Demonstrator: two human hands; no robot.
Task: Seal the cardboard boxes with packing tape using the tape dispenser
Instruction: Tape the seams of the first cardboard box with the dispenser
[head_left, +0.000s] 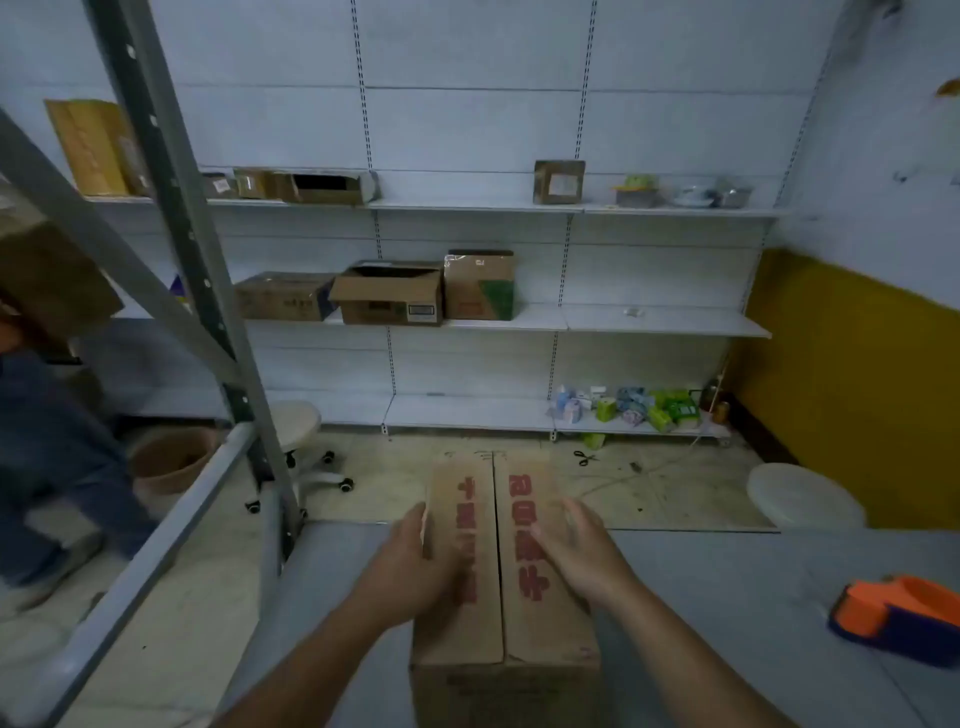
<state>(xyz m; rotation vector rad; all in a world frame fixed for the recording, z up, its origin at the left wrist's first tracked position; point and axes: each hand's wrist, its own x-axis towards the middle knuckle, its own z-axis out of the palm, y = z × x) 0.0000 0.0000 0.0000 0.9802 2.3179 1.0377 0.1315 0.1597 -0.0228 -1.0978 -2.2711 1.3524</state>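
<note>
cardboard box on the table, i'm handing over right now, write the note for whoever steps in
Left hand: flat on the left flap of the cardboard box, holding nothing.
Right hand: open, on the right flap, holding nothing.
Box: on the grey table, long side pointing away, flaps pressed shut, centre seam bare, no tape visible.
Tape dispenser: orange and blue, on the table to the right, untouched.
Done: flaps closed.
Left: pick up the dispenser and tape the seam. More cardboard boxes sit on the wall shelves, one open.

Two bare forearms, hands (415, 566) uncovered, no sleeves showing
</note>
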